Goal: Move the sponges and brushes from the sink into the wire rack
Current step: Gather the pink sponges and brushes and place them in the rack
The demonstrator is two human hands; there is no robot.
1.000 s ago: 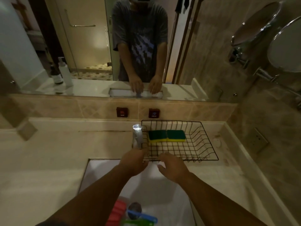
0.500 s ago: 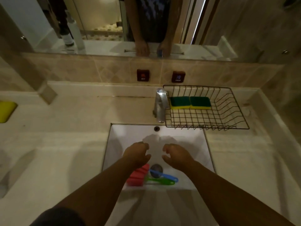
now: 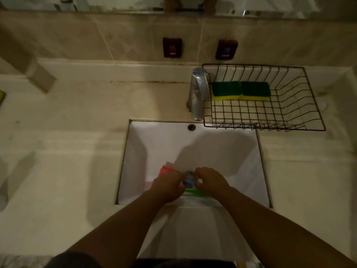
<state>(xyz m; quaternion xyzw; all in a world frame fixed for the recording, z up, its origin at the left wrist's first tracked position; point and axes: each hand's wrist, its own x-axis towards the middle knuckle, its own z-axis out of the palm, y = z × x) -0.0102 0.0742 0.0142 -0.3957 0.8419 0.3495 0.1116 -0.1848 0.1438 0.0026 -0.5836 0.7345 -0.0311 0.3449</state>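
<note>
1. Since 0.5 s ago we see both hands lower in the sink (image 3: 146,151): the left hand (image 3: 167,187) now covers most of the red sponge (image 3: 166,169), and the right hand (image 3: 211,182) has dropped onto the brushes by the drain (image 3: 189,174).
2. The 2 green-and-yellow sponges (image 3: 240,90) lie as before, side by side at the back of the wire rack (image 3: 301,120), which stands on the counter (image 3: 67,151) right of the faucet (image 3: 198,93).
3. The blue brush (image 3: 189,182) shows between the 2 hands; the green brush (image 3: 194,191) peeks out under the right wrist.
4. Both hands are palm down with fingers curled. We cannot tell whether either is clamped on anything.
</note>
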